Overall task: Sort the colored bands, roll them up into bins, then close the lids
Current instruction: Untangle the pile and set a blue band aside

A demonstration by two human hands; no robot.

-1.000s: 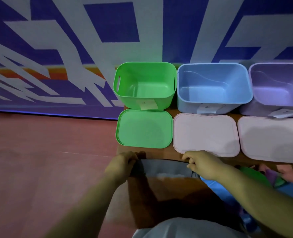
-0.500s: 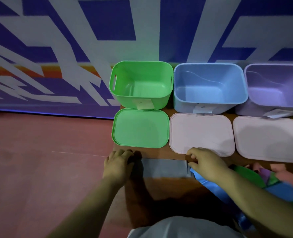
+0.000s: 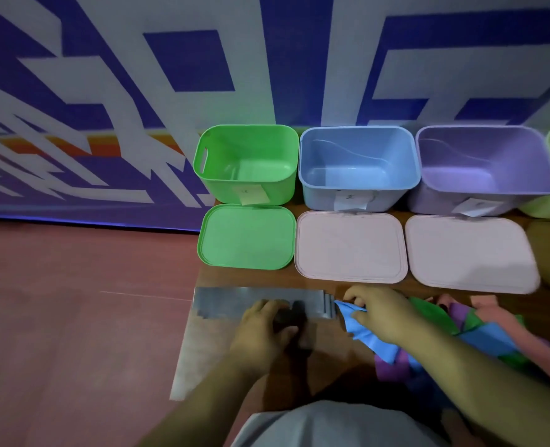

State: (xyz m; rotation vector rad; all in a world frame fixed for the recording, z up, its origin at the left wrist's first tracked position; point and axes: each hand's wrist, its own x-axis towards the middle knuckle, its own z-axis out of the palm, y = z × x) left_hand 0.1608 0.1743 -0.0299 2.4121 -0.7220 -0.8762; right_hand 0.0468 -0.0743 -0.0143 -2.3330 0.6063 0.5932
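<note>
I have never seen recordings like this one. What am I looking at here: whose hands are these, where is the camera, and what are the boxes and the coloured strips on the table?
There is no machine here: a person works with two bare hands. Every picture comes from one wide-angle camera worn on the person's head. It looks forward and down, so the arms enter from the bottom.

On the wooden table three open bins stand in a row: a green bin, a blue bin and a purple bin. In front of them lie a green lid and two pale pink lids.

The left hand grips a flat grey band. The right hand pinches a blue band at the edge of a pile of coloured bands.
</note>
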